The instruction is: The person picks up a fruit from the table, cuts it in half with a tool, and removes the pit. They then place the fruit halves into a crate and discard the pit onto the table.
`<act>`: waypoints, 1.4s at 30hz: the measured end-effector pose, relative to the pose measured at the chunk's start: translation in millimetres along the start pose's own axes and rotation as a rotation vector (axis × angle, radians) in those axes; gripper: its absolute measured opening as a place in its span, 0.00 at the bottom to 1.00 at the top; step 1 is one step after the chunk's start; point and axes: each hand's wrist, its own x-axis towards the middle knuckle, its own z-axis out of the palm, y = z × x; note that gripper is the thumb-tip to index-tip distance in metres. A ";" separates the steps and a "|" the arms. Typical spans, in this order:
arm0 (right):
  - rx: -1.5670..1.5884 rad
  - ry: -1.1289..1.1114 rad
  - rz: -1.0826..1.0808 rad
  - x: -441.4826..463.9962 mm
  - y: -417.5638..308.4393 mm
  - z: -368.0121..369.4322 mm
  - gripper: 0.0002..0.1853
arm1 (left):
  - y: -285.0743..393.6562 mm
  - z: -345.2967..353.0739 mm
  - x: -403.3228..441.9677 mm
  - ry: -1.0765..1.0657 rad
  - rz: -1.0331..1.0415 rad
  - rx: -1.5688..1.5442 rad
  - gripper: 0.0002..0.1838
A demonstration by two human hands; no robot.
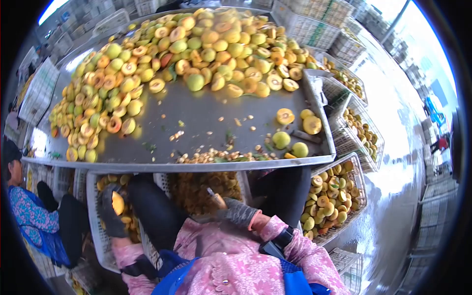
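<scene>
Over the crate at the lower left, my left hand [112, 214], in a dark glove, holds a yellow fruit half [117, 202] with its cut face showing. My right hand [238, 213], in a grey glove, is closed round the wooden handle of a small pitting tool [215, 196] above my lap. The metal tip of the tool points up and left. Behind it, between my legs, sits a crate with brownish-yellow scraps [204, 189]. In front of me a metal table [196, 113] bears a large heap of whole and halved fruit [211, 44].
Crates of fruit halves [327, 199] stand at my right, with more fruit crates [361, 130] beyond. Pits and leaves [226, 156] line the table's near edge. A person [37, 216] sits at the far left. Stacked crates [314, 29] stand behind the table.
</scene>
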 end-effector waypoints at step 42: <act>0.496 0.192 -0.251 -40.0 -28.0 -57.6 0.22 | 113.9 264.7 22.8 -0.568 0.254 -0.332 0.12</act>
